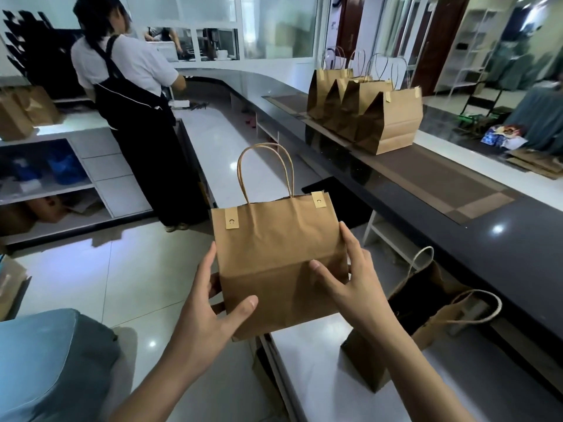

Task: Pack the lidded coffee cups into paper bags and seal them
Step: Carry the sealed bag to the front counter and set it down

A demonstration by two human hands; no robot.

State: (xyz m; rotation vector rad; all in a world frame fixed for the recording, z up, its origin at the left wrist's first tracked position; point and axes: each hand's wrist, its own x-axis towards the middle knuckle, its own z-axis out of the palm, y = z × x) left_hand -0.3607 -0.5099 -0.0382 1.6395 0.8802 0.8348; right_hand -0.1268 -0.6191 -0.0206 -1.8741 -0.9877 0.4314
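Note:
A brown paper bag (274,239) with twisted handles is in the air in front of me, its top closed by two yellow smiley stickers. My left hand (213,300) grips its lower left corner, thumb on the front. My right hand (347,278) holds the lower right side, thumb across the front. Several sealed bags (384,117) stand in a row on the dark upper counter. An open bag (414,303) stands on the white lower counter to my right, its inside dark. No coffee cup is visible.
A person in a black apron (134,102) stands at the far counter with their back to me. The dark upper counter (457,208) runs along the right. A white lower counter (320,376) is below my hands. Shelves (61,178) with more bags are on the left.

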